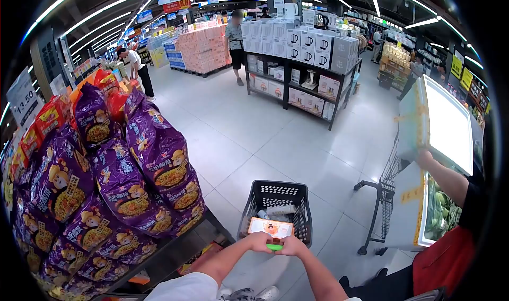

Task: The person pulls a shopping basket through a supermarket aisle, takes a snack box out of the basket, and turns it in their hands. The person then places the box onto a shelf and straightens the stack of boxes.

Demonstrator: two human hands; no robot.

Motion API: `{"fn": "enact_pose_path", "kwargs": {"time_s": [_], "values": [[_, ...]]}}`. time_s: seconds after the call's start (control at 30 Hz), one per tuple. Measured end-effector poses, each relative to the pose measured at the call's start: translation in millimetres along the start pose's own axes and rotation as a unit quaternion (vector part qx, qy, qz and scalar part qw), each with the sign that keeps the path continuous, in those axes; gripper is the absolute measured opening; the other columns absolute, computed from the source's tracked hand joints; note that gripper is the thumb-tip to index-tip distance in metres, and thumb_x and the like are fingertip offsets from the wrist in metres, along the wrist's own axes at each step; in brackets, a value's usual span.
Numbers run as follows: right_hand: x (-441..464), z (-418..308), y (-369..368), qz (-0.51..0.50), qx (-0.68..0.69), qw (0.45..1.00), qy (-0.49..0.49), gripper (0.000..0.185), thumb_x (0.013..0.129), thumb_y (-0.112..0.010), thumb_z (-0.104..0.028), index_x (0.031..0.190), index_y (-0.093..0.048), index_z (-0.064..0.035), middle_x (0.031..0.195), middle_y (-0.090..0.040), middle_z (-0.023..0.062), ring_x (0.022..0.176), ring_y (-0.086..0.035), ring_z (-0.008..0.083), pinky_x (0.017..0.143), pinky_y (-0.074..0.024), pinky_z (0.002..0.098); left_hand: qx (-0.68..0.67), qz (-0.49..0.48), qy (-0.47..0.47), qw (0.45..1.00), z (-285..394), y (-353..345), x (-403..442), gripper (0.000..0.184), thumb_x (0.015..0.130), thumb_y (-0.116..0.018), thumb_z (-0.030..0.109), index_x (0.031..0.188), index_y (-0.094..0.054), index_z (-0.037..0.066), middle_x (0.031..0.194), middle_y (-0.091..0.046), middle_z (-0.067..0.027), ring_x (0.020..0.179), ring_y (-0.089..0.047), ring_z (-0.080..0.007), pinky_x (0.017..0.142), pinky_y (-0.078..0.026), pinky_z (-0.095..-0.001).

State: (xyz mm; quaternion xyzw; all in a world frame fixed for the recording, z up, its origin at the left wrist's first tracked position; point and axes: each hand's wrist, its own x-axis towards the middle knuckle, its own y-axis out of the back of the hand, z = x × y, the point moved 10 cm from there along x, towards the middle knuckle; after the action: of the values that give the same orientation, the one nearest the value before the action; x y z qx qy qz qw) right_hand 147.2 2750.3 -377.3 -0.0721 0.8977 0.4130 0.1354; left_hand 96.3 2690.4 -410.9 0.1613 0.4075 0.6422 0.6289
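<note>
A black shopping basket (pixel 303 203) with perforated walls stands on the floor right before me. Both of my hands meet at its near side, around a bright green handle (pixel 274 247). The fingers of my left hand (pixel 258 241) are closed on the handle's left part, and those of my right hand (pixel 289 245) on its right part. Just beyond my hands, an orange-and-white package (pixel 271 227) lies in the basket. Behind it are a white roll-shaped item (pixel 281 210) and some clear plastic-wrapped goods, partly hidden.
Purple noodle bags (pixel 119 187) are piled high at left. On the right, a person in a red garment (pixel 442 261) holds the lid of a foam box (pixel 419 195) of green vegetables beside a wire cart (pixel 384 189). Ahead, a shelf (pixel 313 91) carries boxed kettles.
</note>
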Motion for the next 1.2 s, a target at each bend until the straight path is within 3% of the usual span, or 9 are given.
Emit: {"fn": "enact_pose_path", "kwargs": {"time_s": [0.27,0.5,0.6,0.67,0.73,0.77,0.83,0.97,1.2], "values": [[36.1,42.9,35.0,-0.022,-0.043,0.999,0.003,0.05,0.05,-0.075,-0.05,0.062,-0.063,-0.0024,0.062,-0.06,0.0153,0.057,-0.058,0.0283,0.057,-0.047,0.0362,-0.051,0.051,0.047,0.996,-8.1,22.8,39.5,0.047,0.059,-0.072,0.039,0.089,-0.065,0.004,0.087,-0.064,-0.0158,0.081,-0.062,-0.0293,0.073,-0.049,-0.0371],[71.0,54.7,64.5,-0.03,-0.056,0.998,0.018,0.044,0.05,-0.074,-0.046,0.062,-0.061,-0.0053,0.063,-0.06,0.0145,0.059,-0.059,0.031,0.056,-0.0473,0.0385,-0.096,0.064,0.06,0.992,-20.7,44.4,65.6,0.044,0.058,-0.07,0.035,0.088,-0.064,0.003,0.085,-0.064,-0.0155,0.079,-0.061,-0.0291,0.071,-0.048,-0.0365],[89.9,58.9,75.9,-0.009,-0.057,0.998,0.021,0.04,0.049,-0.074,-0.042,0.06,-0.06,-0.0063,0.061,-0.06,0.0131,0.057,-0.058,0.0303,0.055,-0.0466,0.0388,-0.1,0.102,0.074,0.987,-26.3,65.5,70.6,0.046,0.055,-0.071,0.036,0.087,-0.065,0.004,0.089,-0.063,-0.0151,0.084,-0.06,-0.0302,0.076,-0.048,-0.0375],[104.3,66.0,74.5,-0.01,-0.054,0.998,0.038,0.037,0.052,-0.073,-0.04,0.061,-0.06,-0.0062,0.062,-0.06,0.0132,0.058,-0.059,0.03,0.055,-0.0467,0.0388,-0.103,0.149,0.054,0.982,-34.8,72.2,77.2,0.038,0.053,-0.075,0.028,0.08,-0.064,0.003,0.083,-0.062,-0.0156,0.08,-0.06,-0.0305,0.073,-0.048,-0.0376],[114.9,69.6,76.3,-0.019,-0.084,0.996,0.029,0.041,0.051,-0.073,-0.046,0.064,-0.063,-0.0075,0.063,-0.061,0.0125,0.06,-0.061,0.0298,0.058,-0.0489,0.0389,-0.102,0.128,0.067,0.984,-37.4,79.1,84.9,0.037,0.054,-0.073,0.03,0.078,-0.064,0.003,0.081,-0.062,-0.0154,0.078,-0.06,-0.0307,0.071,-0.048,-0.0386],[119.6,67.9,75.6,-0.055,-0.087,0.995,0.011,0.042,0.052,-0.073,-0.047,0.061,-0.062,-0.0067,0.063,-0.062,0.0123,0.06,-0.061,0.0281,0.056,-0.0483,0.0381,-0.084,0.177,0.047,0.98,-45.9,77.2,86.4,0.038,0.056,-0.072,0.034,0.077,-0.064,0.003,0.08,-0.062,-0.0152,0.076,-0.06,-0.0318,0.07,-0.048,-0.0405],[130.0,75.4,68.7,-0.083,-0.016,0.996,0.024,0.042,0.054,-0.074,-0.044,0.056,-0.059,-0.0048,0.059,-0.06,0.0136,0.056,-0.06,0.0277,0.054,-0.0469,0.037,-0.097,0.142,0.065,0.983,-43.8,90.7,80.1,0.041,0.056,-0.071,0.037,0.078,-0.064,0.003,0.079,-0.062,-0.0147,0.078,-0.06,-0.0329,0.071,-0.048,-0.0414],[142.4,65.5,91.3,-0.051,-0.047,0.996,0.059,0.04,0.052,-0.075,-0.041,0.057,-0.061,-0.0045,0.058,-0.059,0.0152,0.057,-0.06,0.0293,0.056,-0.048,0.037,-0.07,0.09,0.099,0.989,-54.1,91.9,100.9,0.04,0.055,-0.071,0.034,0.082,-0.065,0.005,0.084,-0.062,-0.0138,0.083,-0.059,-0.0304,0.076,-0.046,-0.0404],[172.7,70.3,96.1,-0.135,-0.049,0.989,0.025,0.041,0.051,-0.074,-0.04,0.065,-0.063,-0.0035,0.066,-0.062,0.0138,0.064,-0.06,0.0288,0.061,-0.0482,0.0369,-0.07,0.13,0.122,0.981,-67.2,121.9,102.2,0.04,0.056,-0.07,0.033,0.085,-0.064,0.005,0.087,-0.061,-0.0106,0.09,-0.057,-0.0264,0.084,-0.04,-0.0369]]}}
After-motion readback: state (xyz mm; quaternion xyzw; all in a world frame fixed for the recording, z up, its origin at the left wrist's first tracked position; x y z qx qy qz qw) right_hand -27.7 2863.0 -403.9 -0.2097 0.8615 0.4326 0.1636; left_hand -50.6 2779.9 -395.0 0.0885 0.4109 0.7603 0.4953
